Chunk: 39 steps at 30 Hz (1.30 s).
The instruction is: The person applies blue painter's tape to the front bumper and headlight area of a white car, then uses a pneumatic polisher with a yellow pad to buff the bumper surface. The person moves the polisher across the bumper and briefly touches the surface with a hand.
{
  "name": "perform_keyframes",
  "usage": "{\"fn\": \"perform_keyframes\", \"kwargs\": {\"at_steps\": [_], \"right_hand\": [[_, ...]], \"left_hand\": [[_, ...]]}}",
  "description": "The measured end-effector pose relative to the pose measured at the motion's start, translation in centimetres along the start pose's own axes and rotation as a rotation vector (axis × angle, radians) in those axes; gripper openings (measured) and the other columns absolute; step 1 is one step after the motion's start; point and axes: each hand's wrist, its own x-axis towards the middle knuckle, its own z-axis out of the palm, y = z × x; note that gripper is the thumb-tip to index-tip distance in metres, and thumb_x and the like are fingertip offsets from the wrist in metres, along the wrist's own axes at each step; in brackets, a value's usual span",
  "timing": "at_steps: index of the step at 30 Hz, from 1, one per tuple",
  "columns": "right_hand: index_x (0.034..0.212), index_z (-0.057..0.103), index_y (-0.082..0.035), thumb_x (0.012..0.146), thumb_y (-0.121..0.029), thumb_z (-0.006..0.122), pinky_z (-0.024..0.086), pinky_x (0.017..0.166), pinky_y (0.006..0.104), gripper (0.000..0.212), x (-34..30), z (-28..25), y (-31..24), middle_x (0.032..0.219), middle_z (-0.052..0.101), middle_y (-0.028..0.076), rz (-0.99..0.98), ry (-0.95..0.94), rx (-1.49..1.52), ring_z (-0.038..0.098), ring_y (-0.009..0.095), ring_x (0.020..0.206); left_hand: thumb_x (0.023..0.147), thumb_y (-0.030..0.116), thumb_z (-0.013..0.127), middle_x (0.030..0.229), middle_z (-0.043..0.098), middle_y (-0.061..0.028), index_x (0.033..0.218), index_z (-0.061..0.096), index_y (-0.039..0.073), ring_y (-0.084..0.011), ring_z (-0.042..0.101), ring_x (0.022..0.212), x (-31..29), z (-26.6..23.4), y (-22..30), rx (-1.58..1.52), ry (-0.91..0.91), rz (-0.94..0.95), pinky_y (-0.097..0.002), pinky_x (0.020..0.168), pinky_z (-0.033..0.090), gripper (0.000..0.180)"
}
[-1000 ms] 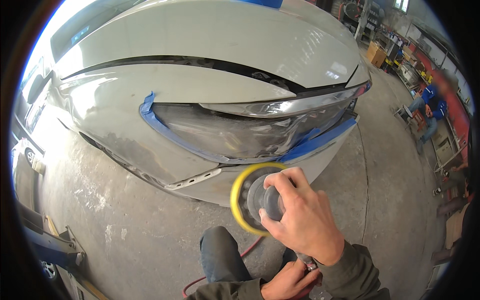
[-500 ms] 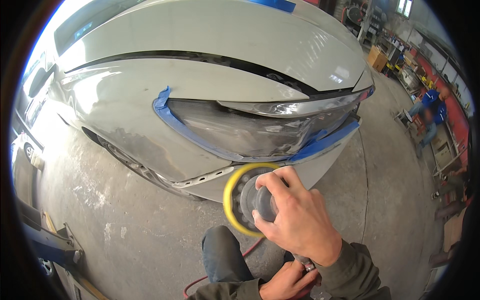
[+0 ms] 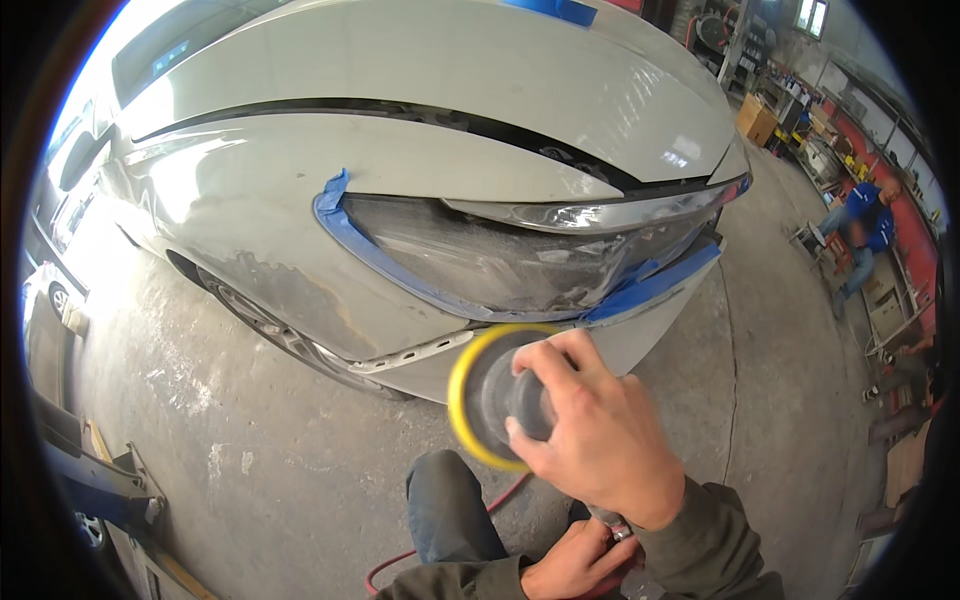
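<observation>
My right hand point(image 3: 605, 430) is wrapped over the grey top of an air sander point(image 3: 495, 395) with a round, yellow-edged pad. The pad's face is blurred, and it is tilted up in front of the car's bumper. Below it, my left hand point(image 3: 575, 563) is closed around the red air hose point(image 3: 400, 556) near a metal fitting point(image 3: 620, 527) at the sander's tail. Beyond the sander is the car's headlight point(image 3: 480, 255), its lens dull and scuffed. Blue masking tape point(image 3: 655, 287) runs along the headlight's lower and left edges.
The pale car point(image 3: 400, 160) fills the far side, with bare sanded patches on its fender. A blue tape roll point(image 3: 565, 10) rests on the hood. A seated person point(image 3: 862, 225) is by cluttered shelves at right. A blue lift arm point(image 3: 85, 480) stands at lower left.
The sander's pad has gone from showing its holes to a blur, as if spinning. The car has shifted slightly in view. Both hands keep their hold.
</observation>
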Motion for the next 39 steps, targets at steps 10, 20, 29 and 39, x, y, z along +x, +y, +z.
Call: {"fn": "perform_keyframes", "kwargs": {"at_steps": [10, 20, 29, 39], "right_hand": [[0.115, 0.061, -0.011, 0.076, -0.013, 0.082, 0.054, 0.072, 0.0451, 0.044, -3.6, -1.2, 6.3, 0.114, 0.061, 0.013, 0.111, 0.243, 0.001, 0.067, 0.035, 0.085], [0.12, 0.063, -0.016, 0.078, -0.017, 0.083, 0.06, 0.066, 0.0408, 0.047, -5.2, -1.5, 6.0, 0.119, 0.06, 0.006, 0.136, 0.166, 0.024, 0.072, 0.03, 0.078], [0.115, 0.061, -0.012, 0.079, -0.015, 0.082, 0.055, 0.063, 0.039, 0.042, -2.0, -1.4, 5.3, 0.109, 0.057, 0.004, 0.081, 0.092, 0.058, 0.064, 0.021, 0.069], [0.117, 0.059, -0.011, 0.08, -0.016, 0.082, 0.057, 0.07, 0.0443, 0.043, -1.0, -3.1, 5.5, 0.111, 0.059, 0.01, 0.112, -0.009, 0.06, 0.067, 0.03, 0.076]], "left_hand": [[0.106, 0.018, 0.057, 0.069, 0.064, -0.0131, 0.091, 0.056, 0.002, -0.029, 0.065, 0.061, 2.8, 2.5, 0.7, -0.097, -0.095, -0.111, -0.0427, 0.059, 0.05, 0.022], [0.107, 0.022, 0.057, 0.072, 0.068, -0.0128, 0.092, 0.058, 0.003, -0.0291, 0.068, 0.066, 2.4, 2.4, -0.2, 0.033, -0.278, -0.22, -0.0407, 0.063, 0.052, 0.025], [0.107, 0.021, 0.056, 0.071, 0.068, -0.0131, 0.087, 0.06, 0.002, -0.0289, 0.068, 0.066, 3.0, 1.4, 0.6, 0.011, -0.157, -0.14, -0.0402, 0.062, 0.052, 0.027], [0.106, 0.019, 0.056, 0.072, 0.068, -0.0138, 0.081, 0.061, 0.001, -0.0293, 0.069, 0.067, 4.2, 2.0, 2.5, -0.036, -0.157, -0.113, -0.0402, 0.062, 0.052, 0.031]]}}
